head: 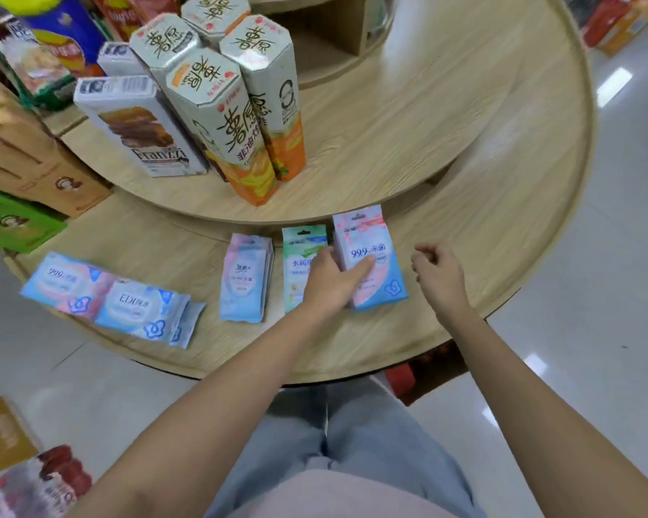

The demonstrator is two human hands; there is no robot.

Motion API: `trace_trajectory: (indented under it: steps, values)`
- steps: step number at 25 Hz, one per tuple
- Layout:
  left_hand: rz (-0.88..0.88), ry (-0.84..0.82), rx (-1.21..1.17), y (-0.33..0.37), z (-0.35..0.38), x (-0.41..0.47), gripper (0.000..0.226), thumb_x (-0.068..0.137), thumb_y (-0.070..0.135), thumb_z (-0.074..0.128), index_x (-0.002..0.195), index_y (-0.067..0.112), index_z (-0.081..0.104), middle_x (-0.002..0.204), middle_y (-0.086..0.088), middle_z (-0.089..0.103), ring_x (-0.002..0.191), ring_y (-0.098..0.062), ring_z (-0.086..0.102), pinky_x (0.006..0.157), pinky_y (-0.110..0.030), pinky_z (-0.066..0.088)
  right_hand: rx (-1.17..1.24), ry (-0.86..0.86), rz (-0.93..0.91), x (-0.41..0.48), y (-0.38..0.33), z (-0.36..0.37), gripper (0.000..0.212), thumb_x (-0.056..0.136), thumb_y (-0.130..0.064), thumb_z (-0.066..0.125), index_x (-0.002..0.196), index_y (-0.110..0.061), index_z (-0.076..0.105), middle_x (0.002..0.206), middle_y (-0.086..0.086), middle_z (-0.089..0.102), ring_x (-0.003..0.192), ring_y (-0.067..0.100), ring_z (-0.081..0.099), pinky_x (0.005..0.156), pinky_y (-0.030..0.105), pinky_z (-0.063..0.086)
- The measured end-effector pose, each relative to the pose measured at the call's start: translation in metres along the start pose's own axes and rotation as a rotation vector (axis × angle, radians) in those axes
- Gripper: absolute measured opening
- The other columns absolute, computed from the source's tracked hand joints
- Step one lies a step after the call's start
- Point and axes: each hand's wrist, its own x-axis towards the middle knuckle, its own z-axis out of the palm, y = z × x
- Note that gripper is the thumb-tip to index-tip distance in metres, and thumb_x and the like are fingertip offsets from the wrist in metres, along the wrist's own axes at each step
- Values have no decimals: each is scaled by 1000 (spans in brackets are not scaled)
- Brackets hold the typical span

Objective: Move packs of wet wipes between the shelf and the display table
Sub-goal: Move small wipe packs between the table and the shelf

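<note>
Wide view down onto the round wooden surface, two tiers of it, with the upper tier set back and the pale glossy floor all around. On the upper tier stands a cluster of tall orange-and-white snack boxes, upright and pressed together, and just to their left a white Franzzi biscuit box. Further left sit brown cartons and a green carton at the edge of the lower tier.

Now the wipes, all on the lower tier! Over on the left, two big flat packs overlap: a 99.9 pack and, partly on top of it, an EDI pack, with a smaller blue pack poking out from under its right end. Near the middle lies a blue-and-pink pack, and just beside it a slim green pack.

And here's the action: the pink-and-blue pack lies right beside the green one, close under the upper tier's rim, and the left grip holds it, thumb laid across its printed face, fingers tucked down its left edge. It looks like more than one pack stacked there.

The right grip hovers just right of that pack, not touching it, fingers loosely curled, holding nothing.
</note>
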Motion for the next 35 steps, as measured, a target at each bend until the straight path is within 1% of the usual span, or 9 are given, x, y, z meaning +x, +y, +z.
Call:
trace_trajectory:
  steps: [3, 10, 15, 19, 23, 28, 30, 32, 35]
  values:
    - [-41, 76, 83, 2, 24, 19, 87, 55, 70, 71, 116, 14, 45, 118, -1, 58, 107, -21, 59, 90, -42, 51, -31, -104, 93, 11, 5, 5, 15, 92, -20, 53, 107, -16, 54, 87, -2, 54, 72, 11, 53, 69, 26, 44]
    - [-105, 245, 183, -12, 12, 15, 62, 71, 52, 75, 113, 13, 52, 111, -2, 66, 101, -25, 63, 83, -37, 50, 10, -287, 178, 22, 16, 25, 37, 93, -32, 56, 120, -7, 50, 101, 8, 58, 81, 14, 59, 70, 26, 48]
    - [-65, 251, -188, -33, -17, -3, 58, 67, 39, 80, 110, 25, 45, 108, 3, 66, 97, -17, 67, 87, -41, 54, -31, -256, 147, 27, 5, 44, 64, 68, -48, 79, 111, -7, 55, 98, 4, 67, 86, 16, 67, 78, 33, 55]
    - [-110, 184, -523, -40, -30, -14, 46, 83, 13, 71, 120, 13, 44, 116, -5, 64, 96, -16, 67, 87, -35, 55, -195, -267, 56, 48, 31, 53, 85, 44, -79, 72, 102, -17, 59, 101, 4, 68, 96, 22, 66, 84, 44, 55]
    - [-97, 168, -496, -46, -37, -24, 38, 87, 12, 65, 119, 15, 44, 102, 4, 67, 83, -6, 68, 76, -25, 56, -150, -223, 19, 26, 22, 40, 48, 71, -51, 74, 100, -14, 64, 95, 6, 72, 84, 17, 69, 71, 34, 56]
    - [-40, 160, -381, -49, -47, -33, 41, 87, 15, 66, 122, 16, 44, 99, 10, 66, 89, -9, 66, 84, -30, 53, -61, -28, 8, -3, 25, 21, 38, 83, -29, 72, 103, -17, 43, 85, -16, 57, 73, -5, 56, 59, 13, 43]
    - [-7, 103, -349, -50, -49, -33, 39, 88, 16, 65, 120, 19, 44, 100, 11, 66, 83, -2, 67, 78, -25, 55, -49, 31, -1, -16, 24, 12, 41, 82, -31, 73, 103, -18, 40, 86, -18, 56, 75, -2, 58, 61, 14, 45]
    - [43, 23, -295, -48, -52, -34, 36, 88, 15, 65, 118, 19, 45, 104, 6, 67, 81, 0, 68, 72, -20, 56, 47, 73, 24, -31, 26, 3, 45, 78, -33, 76, 103, -18, 41, 92, -12, 60, 85, 10, 65, 74, 29, 53]
    - [137, -154, -188, -40, -55, -32, 34, 88, 18, 65, 116, 19, 46, 111, 0, 65, 95, -14, 67, 76, -27, 54, 206, 143, 89, -67, 29, -8, 46, 78, -30, 77, 106, -16, 44, 100, -4, 63, 94, 15, 66, 83, 38, 55]
